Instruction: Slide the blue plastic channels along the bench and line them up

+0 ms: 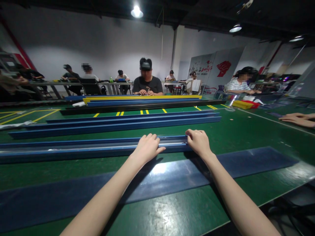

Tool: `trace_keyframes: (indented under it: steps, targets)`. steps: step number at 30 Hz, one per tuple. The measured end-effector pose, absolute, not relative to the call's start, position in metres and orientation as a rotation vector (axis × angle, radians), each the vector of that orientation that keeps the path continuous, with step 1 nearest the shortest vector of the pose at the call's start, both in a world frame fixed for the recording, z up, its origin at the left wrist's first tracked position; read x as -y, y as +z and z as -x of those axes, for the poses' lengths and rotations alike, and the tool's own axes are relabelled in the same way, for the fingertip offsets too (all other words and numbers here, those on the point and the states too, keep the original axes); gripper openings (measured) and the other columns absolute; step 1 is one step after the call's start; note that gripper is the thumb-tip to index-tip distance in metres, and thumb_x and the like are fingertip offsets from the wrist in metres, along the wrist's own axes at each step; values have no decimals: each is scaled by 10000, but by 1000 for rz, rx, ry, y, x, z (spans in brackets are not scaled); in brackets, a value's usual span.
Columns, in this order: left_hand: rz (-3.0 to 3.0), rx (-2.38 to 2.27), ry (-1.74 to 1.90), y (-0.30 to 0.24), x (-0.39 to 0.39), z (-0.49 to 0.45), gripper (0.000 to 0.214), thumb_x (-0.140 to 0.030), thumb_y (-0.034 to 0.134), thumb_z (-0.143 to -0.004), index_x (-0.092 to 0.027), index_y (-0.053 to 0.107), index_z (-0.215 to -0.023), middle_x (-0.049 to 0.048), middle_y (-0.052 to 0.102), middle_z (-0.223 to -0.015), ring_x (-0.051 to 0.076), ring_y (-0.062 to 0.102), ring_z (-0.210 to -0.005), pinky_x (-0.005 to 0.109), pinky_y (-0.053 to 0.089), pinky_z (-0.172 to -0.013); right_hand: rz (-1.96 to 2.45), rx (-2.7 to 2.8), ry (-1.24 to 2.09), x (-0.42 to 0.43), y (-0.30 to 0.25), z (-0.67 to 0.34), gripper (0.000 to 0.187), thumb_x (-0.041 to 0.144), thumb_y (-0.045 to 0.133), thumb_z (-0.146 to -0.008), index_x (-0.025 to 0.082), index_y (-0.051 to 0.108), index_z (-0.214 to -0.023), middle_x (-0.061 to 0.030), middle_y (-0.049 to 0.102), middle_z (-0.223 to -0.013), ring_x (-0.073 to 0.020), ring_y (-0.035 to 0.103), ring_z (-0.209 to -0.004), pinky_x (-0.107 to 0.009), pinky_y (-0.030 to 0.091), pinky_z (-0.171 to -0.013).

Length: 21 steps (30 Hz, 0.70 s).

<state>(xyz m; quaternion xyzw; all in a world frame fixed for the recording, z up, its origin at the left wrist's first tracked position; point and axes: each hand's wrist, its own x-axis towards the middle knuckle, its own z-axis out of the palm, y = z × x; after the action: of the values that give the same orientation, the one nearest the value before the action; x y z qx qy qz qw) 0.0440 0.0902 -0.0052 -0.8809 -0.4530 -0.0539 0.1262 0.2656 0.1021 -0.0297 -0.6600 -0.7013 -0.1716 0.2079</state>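
Long blue channel profile (86, 153): lies lengthwise across the green surface (162, 218), its left end running out of view, its right end at the person's right hand. A pale, glossy line shows along its trough.

Left hand (148, 146): laid over the channel a little left of that end, fingers bent across it, thumb held apart; whether it grips or only presses cannot be told. Right hand (198, 141): fingers curled and closed on the channel's right end, at the far rim.

Flat, glossy blue strip (73, 193): on the near side of the channel, passing beneath both forearms, apart from the channel.

Beyond the channel: further blue profiles (137, 125), then a black profile (147, 107) and a yellow profile (147, 97), all roughly parallel. Far right: a yellow tray (242, 104); nearer, a co-worker's hands (297, 120) resting on the surface. Opposite: a person in a black shirt (155, 86), seated.
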Motion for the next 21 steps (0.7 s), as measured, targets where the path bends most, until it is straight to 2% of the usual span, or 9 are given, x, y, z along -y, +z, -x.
trace_keyframes:
  steps: [8, 15, 21]
  targets:
    - [2600, 1240, -206, -7, -89, -49, 329, -433, 411, -845, -165, 558, -966, 70, 570, -970, 216, 512, -918, 324, 403, -753, 1887, 1769, -460, -102, -24, -273, 281, 110, 394, -724, 197, 649, -803, -28, 685, -812, -164, 592, -776, -256, 318, -723]
    - [2639, 1189, -276, -13, -90, -48, 385, -407, 433, -841, -219, 473, -1175, 78, 527, -1114, 224, 481, -1017, 346, 410, -802, 1916, 1720, -421, -102, -23, -276, 287, 94, 398, -714, 197, 655, -789, -23, 687, -817, -159, 595, -776, -252, 329, -720]
    - [2683, 1178, -257, -13, -87, -49, 407, -412, 446, -833, -236, 471, -1199, 94, 491, -1185, 235, 446, -1088, 376, 391, -870, 1984, 1730, -422, -101, -23, -275, 294, 109, 393, -724, 197, 661, -808, -36, 686, -812, -164, 598, -760, -255, 333, -702]
